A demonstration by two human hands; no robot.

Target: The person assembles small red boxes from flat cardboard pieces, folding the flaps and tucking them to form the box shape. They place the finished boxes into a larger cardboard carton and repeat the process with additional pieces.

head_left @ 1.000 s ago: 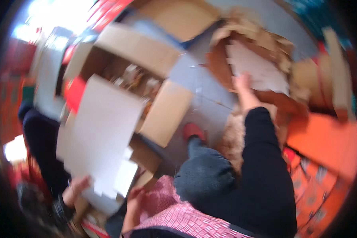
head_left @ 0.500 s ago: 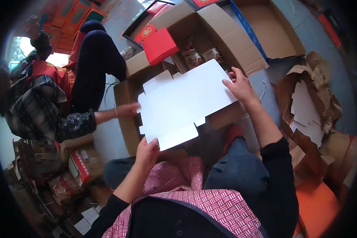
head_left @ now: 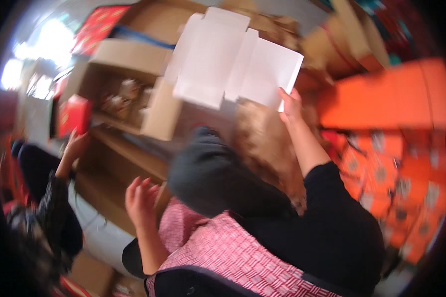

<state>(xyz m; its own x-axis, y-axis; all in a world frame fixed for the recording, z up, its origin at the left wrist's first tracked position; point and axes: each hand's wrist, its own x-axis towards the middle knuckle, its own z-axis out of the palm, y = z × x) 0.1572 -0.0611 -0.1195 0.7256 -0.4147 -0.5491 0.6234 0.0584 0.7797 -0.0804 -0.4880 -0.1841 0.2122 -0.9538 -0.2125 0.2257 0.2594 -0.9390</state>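
A flat white die-cut cardboard sheet (head_left: pixel 215 57), creased and with cut tabs, is held up in the air by my right hand (head_left: pixel 291 106). My thumb and fingers pinch its near right corner. Lower on the left, my left hand (head_left: pixel 141 200) is raised with fingers apart, empty, beside an open brown carton (head_left: pixel 116 161). Under the sheet lies crumpled brown paper (head_left: pixel 260 133). Motion smears much of the picture.
Another person's hand (head_left: pixel 74 146) touches a red box (head_left: pixel 74 115) on the left. Nearby, an open carton (head_left: pixel 156 106) contains small wrapped items. Orange boxes (head_left: pixel 386 99) are stacked on the right, and a brown carton (head_left: pixel 334 44) stands at the back.
The view has swung right. My left hand has let go of the white cardboard sheet, which my right hand has carried toward the brown paper. The other person's hand has moved to the red box.
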